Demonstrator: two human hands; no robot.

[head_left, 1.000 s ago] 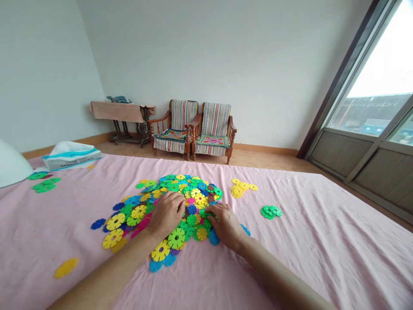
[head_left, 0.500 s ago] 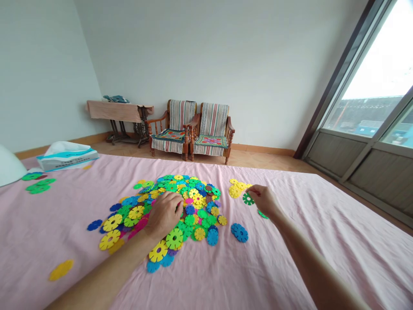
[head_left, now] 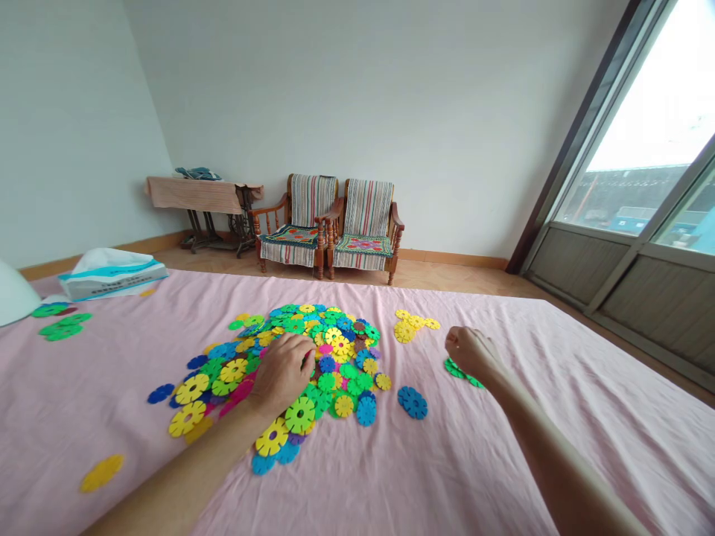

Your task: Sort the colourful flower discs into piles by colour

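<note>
Slotted plastic flower discs in many colours lie in a loose pile (head_left: 329, 383) on a pink cloth (head_left: 447, 461). My left hand (head_left: 284, 366) rests over the pile's middle with its fingers curled under; what they hold, if anything, is hidden. Off to the right, my right hand (head_left: 470, 350) is closed just above a small group of green discs (head_left: 456, 368), partly covering them. Whether a disc is between its fingertips cannot be seen. A cluster of yellow discs (head_left: 405, 330) lies to its left, and blue discs (head_left: 412, 402) lie nearer to me.
A tissue pack (head_left: 112, 279) lies at the back left, with green discs (head_left: 64, 327) in front of it. One yellow disc (head_left: 101, 473) is at the near left. Two wooden armchairs (head_left: 363, 219) and a cloth-covered sewing-machine stand (head_left: 193, 195) are beyond the cloth's far edge.
My right hand has moved right and slightly down, from beside the yellow cluster to the green group. The green disc it was holding no longer shows apart from that group. My left hand stays put.
</note>
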